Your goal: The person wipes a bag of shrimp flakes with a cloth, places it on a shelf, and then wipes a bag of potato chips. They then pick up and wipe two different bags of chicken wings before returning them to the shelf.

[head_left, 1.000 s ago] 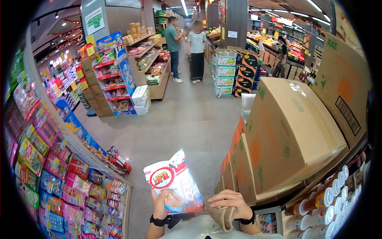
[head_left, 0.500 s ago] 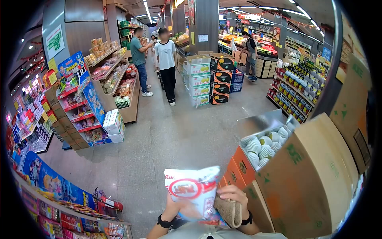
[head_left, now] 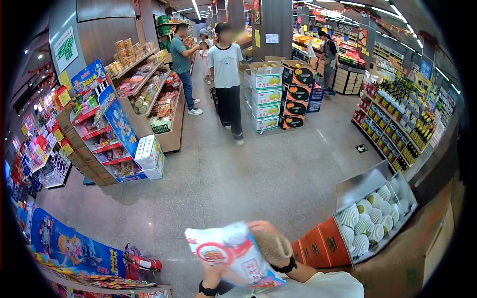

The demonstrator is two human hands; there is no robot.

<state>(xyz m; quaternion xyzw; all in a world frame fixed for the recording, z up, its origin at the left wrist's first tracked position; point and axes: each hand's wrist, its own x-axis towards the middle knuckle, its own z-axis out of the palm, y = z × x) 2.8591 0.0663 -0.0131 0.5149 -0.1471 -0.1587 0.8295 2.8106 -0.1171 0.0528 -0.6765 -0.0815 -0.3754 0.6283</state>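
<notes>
A white and red snack bag (head_left: pixel 232 252) with a blue lower corner is held in front of me. My left hand (head_left: pixel 214 274) grips it from the lower left, fingers partly hidden behind it. My right hand (head_left: pixel 262 227) is at the bag's upper right edge, closed on a folded brown cloth (head_left: pixel 273 248). Whether the right fingers also pinch the bag, I cannot tell. Black bands circle both wrists.
At right stands an open box of net-wrapped fruit (head_left: pixel 364 223) on orange cartons (head_left: pixel 323 243). Stacked fruit cartons (head_left: pixel 267 97) and snack shelves (head_left: pixel 149 94) are ahead. A person in a white T-shirt (head_left: pixel 226 67) is in the aisle; a red fire extinguisher (head_left: pixel 147 264) lies low left.
The tall cardboard at right has mostly left view, and more of the fruit box shows. The person in white is closer. The bag is lower and farther left, and the right hand has turned.
</notes>
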